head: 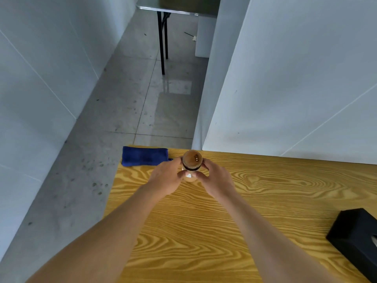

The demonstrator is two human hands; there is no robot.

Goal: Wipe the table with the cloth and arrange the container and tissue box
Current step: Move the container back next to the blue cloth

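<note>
Container (191,166) upright between my two palms, near the far edge of the table (204,231) and a little left of its middle. My left hand (169,176) curls round its left side, my right hand (214,178) round its right, thumbs meeting low on the near face and fingers wrapping behind. Both hands hold it; neither is free. Its long axis stands straight up, brown lid toward me, so I look nearly down on the top. I cannot tell whether its base rests on the wood or hangs just above it, as my hands cover that part.

Cloth (144,156) lies folded at the far left corner, just beside the container, its long side running along the table's far edge. It is nearer my left hand, almost touching the knuckles from this view. Box (355,240), black, sits well apart at the near right edge, closer to my right arm, and runs partly out of view.

As I judge it, I am placing the container. What matters next is that the cloth lies left and the box right and toward me: my left hand has the short reach to the cloth, my right the shorter one back to the box.
</note>
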